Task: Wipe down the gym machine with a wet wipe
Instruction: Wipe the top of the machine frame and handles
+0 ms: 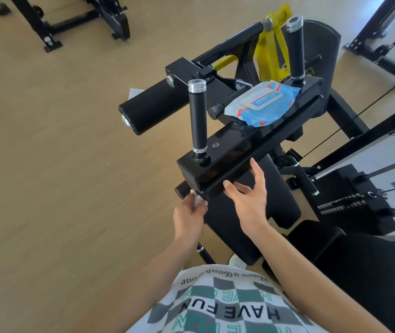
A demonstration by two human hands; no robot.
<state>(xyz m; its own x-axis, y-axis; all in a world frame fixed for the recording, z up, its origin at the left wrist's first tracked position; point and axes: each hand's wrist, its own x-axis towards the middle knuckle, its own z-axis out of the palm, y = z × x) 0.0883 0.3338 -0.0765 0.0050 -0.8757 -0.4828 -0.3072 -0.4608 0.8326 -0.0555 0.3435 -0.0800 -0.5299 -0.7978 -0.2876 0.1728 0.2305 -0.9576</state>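
Left hand (189, 212) pinches white wet wipe (197, 199) at near corner of black crossbar (239, 150). Right hand (248, 195), fingers apart, steadies bar edge. Advice: wipe along bar toward wipes pack (261, 103) (lift it), then upright handle (197, 116).

I see bright, even daylight, soft glare on the glossy black bar (251, 140), motion blur smearing the floor (47, 164), and wide-angle bending at the edges.

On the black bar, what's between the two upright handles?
Head view: the wipes pack lies between the near handle and far handle, nearer the far one.
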